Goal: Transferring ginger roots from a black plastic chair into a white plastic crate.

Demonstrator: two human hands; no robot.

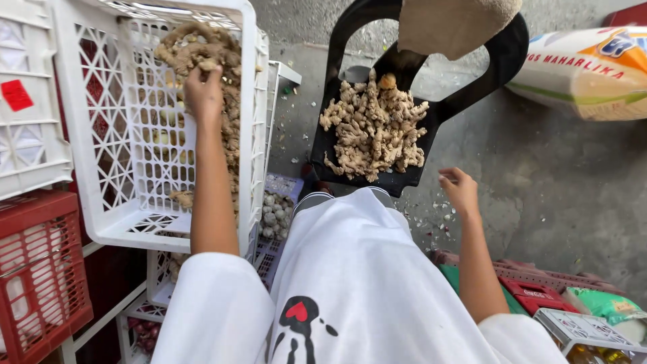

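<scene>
- Ginger roots lie heaped on a black tray standing on the concrete floor in front of us; we judge this heap to be the portion already moved.
- More ginger remains piled inside the tilted white crate on our left, so we judge the work partly done.
- Our left hand reaches into that crate, fingers closed around a ginger piece at the top of the pile.
- Our right hand hovers just right of the tray, fingers loosely curled, holding nothing that we can see.
- A red crate stands below left; a printed sack lies on the floor at upper right.
</scene>
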